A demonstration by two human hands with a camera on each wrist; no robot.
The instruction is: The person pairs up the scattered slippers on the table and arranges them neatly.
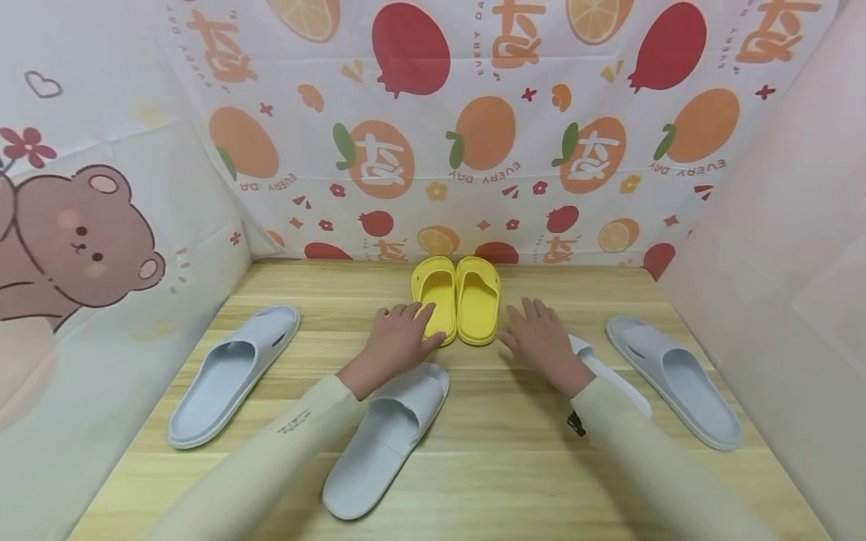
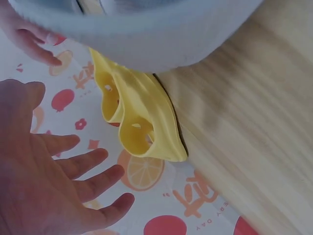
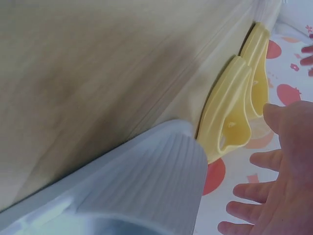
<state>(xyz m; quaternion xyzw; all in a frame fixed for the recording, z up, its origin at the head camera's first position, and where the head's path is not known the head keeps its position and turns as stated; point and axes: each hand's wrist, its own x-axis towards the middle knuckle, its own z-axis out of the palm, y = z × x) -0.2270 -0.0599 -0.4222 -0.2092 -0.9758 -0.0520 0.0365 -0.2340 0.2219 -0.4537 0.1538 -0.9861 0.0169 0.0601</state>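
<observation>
Two small yellow slippers [image 1: 478, 304] stand side by side at the back of the wooden surface, soles down. My left hand [image 1: 398, 336], fingers spread, is above the left one's near edge and overlaps it in the head view. Just right of the pair is my right hand [image 1: 541, 336], its fingers extended and nothing in them. In the left wrist view the fingers are apart from the yellow slippers [image 2: 151, 112]. The right wrist view shows the thumb close to a yellow slipper [image 3: 227, 107]; contact cannot be told.
A grey ribbed slipper [image 1: 372, 454] lies partly beneath my left forearm. Its match [image 1: 621, 389] is mostly hidden by my right arm. Light blue slippers lie at far left [image 1: 216, 379] and far right [image 1: 697, 394]. A fruit-printed sheet [image 1: 433, 150] hangs behind; pale sheets flank both sides.
</observation>
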